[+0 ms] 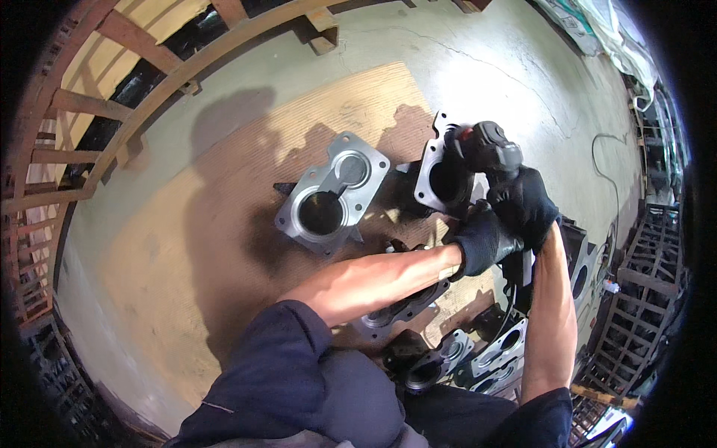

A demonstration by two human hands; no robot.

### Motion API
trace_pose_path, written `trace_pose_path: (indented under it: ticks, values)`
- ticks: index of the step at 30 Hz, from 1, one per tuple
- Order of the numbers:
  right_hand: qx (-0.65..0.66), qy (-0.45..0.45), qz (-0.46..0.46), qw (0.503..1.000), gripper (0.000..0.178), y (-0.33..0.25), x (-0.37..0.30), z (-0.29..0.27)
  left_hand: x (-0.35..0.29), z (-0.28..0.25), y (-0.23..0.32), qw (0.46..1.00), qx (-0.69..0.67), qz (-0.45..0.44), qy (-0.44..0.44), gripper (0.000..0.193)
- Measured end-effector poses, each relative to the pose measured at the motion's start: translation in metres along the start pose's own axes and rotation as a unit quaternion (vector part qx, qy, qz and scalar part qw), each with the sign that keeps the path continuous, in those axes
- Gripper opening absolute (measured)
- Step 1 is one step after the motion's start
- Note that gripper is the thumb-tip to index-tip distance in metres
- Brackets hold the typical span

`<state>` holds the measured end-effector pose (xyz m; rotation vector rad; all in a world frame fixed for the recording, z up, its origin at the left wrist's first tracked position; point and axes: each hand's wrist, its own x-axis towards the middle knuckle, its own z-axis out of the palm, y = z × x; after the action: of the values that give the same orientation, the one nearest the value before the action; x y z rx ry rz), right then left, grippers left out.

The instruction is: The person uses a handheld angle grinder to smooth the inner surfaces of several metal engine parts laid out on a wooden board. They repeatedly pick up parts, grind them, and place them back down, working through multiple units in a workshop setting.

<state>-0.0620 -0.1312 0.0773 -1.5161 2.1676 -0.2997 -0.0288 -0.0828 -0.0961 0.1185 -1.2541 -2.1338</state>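
A: "Since the power tool point(489, 145) leans over the tilted casting point(431, 160), which step is this?"

B: "Probably working its bore or rim, just right of the face-up casting point(332, 188). The left hand point(485, 239) and right hand point(526, 201) both look closed around the tool, though the left's fingertips are hidden. Next calls for a steady angle."

A: "Materials?"

B: "Smooth silvery metal flanges, round bores; ribbed cardboard point(381, 89) under the face-up casting."

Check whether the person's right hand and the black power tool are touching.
Touching. The head view shows the gloved right hand closed around the black power tool, no gap between them.
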Motion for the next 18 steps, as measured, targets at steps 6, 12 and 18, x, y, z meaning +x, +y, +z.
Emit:
trace_pose_path:
  ticks: [6, 12, 18]
  values:
    - [0.121, -0.045, 0.066, 0.989, 0.03, -0.037, -0.057, 0.005, -0.078, 0.044, 0.095, 0.992, -0.057, -0.089, 0.064, 0.018]
    - [0.048, -0.102, 0.074, 0.991, 0.044, -0.082, -0.054, 0.027, -0.125, 0.008, 0.146, 0.981, 0.017, -0.184, 0.05, 0.022]
    - [0.043, -0.158, 0.092, 0.982, 0.044, -0.132, -0.018, 0.034, -0.178, -0.093, 0.178, 0.973, 0.047, -0.141, -0.178, 0.064]
